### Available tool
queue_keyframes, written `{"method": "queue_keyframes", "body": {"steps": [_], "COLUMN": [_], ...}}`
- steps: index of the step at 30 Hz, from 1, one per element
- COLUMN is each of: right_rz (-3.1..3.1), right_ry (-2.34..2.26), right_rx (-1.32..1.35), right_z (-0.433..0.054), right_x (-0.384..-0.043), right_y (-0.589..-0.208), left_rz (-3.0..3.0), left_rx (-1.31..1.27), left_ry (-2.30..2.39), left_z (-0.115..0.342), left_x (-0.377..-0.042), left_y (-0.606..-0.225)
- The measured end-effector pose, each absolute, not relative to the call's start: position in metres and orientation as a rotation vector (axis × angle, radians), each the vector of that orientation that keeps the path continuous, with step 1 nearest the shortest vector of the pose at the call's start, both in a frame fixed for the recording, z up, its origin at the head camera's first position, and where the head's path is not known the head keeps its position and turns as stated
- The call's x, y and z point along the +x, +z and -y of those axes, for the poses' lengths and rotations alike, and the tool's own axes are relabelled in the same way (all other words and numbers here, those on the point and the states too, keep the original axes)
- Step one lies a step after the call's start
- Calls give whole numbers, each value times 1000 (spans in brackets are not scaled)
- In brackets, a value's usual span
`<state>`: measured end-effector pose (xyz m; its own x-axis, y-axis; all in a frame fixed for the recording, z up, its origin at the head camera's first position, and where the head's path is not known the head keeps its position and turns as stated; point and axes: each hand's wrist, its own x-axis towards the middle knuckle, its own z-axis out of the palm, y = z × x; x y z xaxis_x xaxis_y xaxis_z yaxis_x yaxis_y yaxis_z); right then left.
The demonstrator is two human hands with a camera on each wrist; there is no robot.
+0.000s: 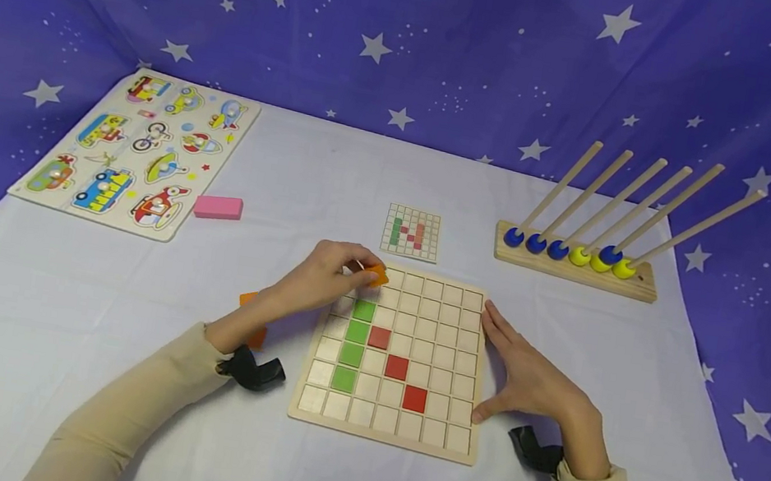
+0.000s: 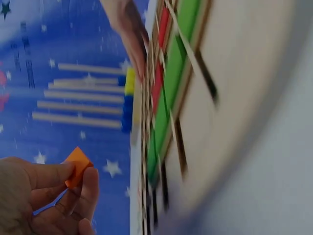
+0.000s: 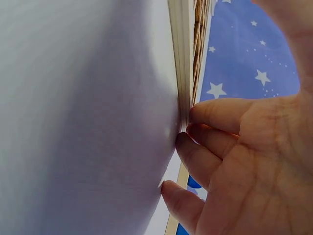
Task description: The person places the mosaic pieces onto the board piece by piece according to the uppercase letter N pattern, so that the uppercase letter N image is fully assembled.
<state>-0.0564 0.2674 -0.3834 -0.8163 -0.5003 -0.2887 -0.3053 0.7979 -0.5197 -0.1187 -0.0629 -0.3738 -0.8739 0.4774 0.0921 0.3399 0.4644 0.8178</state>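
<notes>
Between thumb and fingers my left hand (image 1: 328,273) pinches a small orange tile (image 1: 377,275) above the far left part of a wooden grid board (image 1: 385,440). The left wrist view shows the orange tile (image 2: 79,164) tilted, one corner up. On the board a column of several green tiles (image 1: 351,353) lies at the left. Three red tiles (image 1: 396,368) step diagonally down to the right. My right hand (image 1: 533,379) rests with spread fingers along the board's right edge; in the right wrist view its fingertips (image 3: 198,115) touch the board's side.
Beyond the board lies a small pattern card (image 1: 412,232). More orange tiles (image 1: 256,338) sit partly hidden under my left forearm. A pink block (image 1: 218,207) lies beside a vehicle puzzle board (image 1: 134,224) at left. A bead stand with tall pegs (image 1: 575,273) stands at right.
</notes>
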Motion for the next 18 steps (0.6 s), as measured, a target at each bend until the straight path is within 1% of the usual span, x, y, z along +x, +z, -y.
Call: {"method": "queue_keyframes", "body": {"steps": [9,15,18], "right_rz": [-2566,-2556,-2550], "right_ry": [-642,-641,-649], "right_rx": [-593,-577,-576], "right_z": [-268,-268,-268], "right_x": [-56,-58,-58], "right_y": [-383,-384,-384], "left_rz": [-2415,-2364,-2363], "left_rx": [847,1048,1106], "left_ry": [1361,1252,1181], "left_z": [30,10,3], "left_x": [-97,-90,-87], "left_y": [-372,-379,-383]}}
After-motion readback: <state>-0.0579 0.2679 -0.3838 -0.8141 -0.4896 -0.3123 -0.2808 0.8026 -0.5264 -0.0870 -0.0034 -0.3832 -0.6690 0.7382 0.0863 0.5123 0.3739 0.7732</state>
